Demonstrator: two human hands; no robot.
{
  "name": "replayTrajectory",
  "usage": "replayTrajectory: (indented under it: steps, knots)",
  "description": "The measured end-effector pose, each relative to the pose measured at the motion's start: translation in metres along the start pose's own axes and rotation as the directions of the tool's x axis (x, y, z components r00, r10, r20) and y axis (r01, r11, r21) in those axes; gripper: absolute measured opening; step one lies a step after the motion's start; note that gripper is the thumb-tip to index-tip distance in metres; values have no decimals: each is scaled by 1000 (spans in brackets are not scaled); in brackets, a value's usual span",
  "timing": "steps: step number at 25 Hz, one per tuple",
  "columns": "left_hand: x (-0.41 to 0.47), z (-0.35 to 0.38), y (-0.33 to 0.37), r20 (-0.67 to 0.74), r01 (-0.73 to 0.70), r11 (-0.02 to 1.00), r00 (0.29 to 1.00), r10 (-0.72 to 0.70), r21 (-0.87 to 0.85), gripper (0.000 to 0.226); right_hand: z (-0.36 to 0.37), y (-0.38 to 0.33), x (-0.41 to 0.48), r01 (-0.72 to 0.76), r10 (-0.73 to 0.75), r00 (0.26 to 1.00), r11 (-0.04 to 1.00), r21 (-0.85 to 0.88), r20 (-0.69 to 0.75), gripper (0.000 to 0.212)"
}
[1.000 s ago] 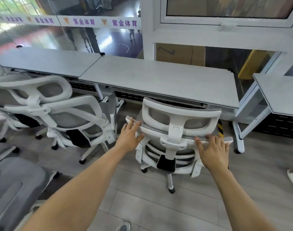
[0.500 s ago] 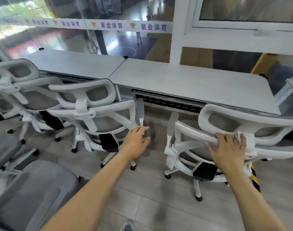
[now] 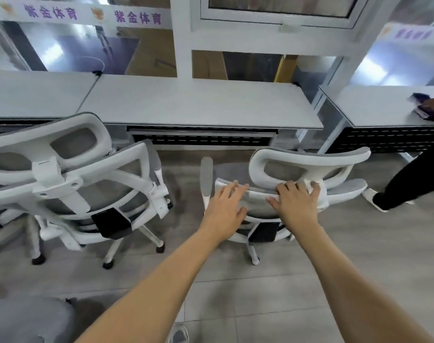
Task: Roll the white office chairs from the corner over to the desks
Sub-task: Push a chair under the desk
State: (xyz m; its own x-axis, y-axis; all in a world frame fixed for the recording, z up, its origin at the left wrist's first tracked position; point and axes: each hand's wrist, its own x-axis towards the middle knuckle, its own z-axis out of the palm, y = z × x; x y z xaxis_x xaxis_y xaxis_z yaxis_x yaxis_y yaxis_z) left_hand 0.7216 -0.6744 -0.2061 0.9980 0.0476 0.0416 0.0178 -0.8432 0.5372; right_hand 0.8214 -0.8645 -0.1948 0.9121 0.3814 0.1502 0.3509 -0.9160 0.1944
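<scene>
at the lower left corner of the view a grey chair seat shows only in part. above it the left office chair, white frame with grey mesh back and headrest, stands on the grey plank floor. its back is toward the camera, and it sits before the seam where the left desk meets the middle desk. behind those desks a glass partition carries a white banner with purple characters. at the bottom edge, between the two forearms, the tip of a shoe pokes in.

the right office chair, of the same make, stands on the floor just short of the middle desk's front edge, toward its right corner, back to the camera. the left hand lies on the left part of its backrest top, fingers fairly straight and spread, thumb against the mesh, pressing rather than grasping. the right hand grips the backrest top by the headrest post, fingers curled over the rim.

further right the right desk stands apart from the middle desk. another person's hand rests on a dark purple object near that desk's front edge. below it a dark trouser leg and a white shoe stand on the floor just beside the right office chair.
</scene>
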Motion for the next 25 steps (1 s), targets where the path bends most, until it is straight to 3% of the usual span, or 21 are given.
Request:
replayTrajectory:
  steps: [5, 7, 10, 12, 14, 16, 18, 20, 25]
  knots:
    - [-36, 25, 19, 75, 100, 981, 991, -114, 167, 49, -19, -10, -87, 4, -1, 1000, 995, 95, -31, 40]
    - [-73, 33, 28, 67, 127, 978, 988, -139, 163, 59, -20, -7, -133, 29, -3, 992, 977, 209, -126, 35]
    - [-136, 50, 47, -26, 145, 979, 989, -143, 142, 70, -20, 18, -199, 201, 41, 912, 822, 533, -408, 20]
    - [-170, 62, 64, -77, 175, 977, 983, -167, 125, 70, -24, 40, -239, 232, 162, 861, 720, 654, -483, 18]
    - [-203, 74, 82, -113, 194, 974, 977, -181, 119, 75, -21, 66, -271, 81, 381, 835, 629, 773, -397, 17]
    - [-238, 80, 100, -106, 214, 971, 974, -203, 110, 76, -12, 94, -300, -126, 493, 840, 581, 804, -224, 23]
    - [-272, 88, 116, -92, 241, 966, 968, -233, 93, 72, 1, 118, -332, -225, 416, 904, 656, 720, -97, 31]
    - [-304, 97, 136, -93, 261, 961, 963, -253, 89, 68, 9, 133, -364, -204, 304, 951, 760, 618, -61, 38]
    - [-382, 129, 175, -104, 279, 951, 958, -266, 134, 67, 3, 147, -446, -263, 325, 945, 810, 523, -28, 40]
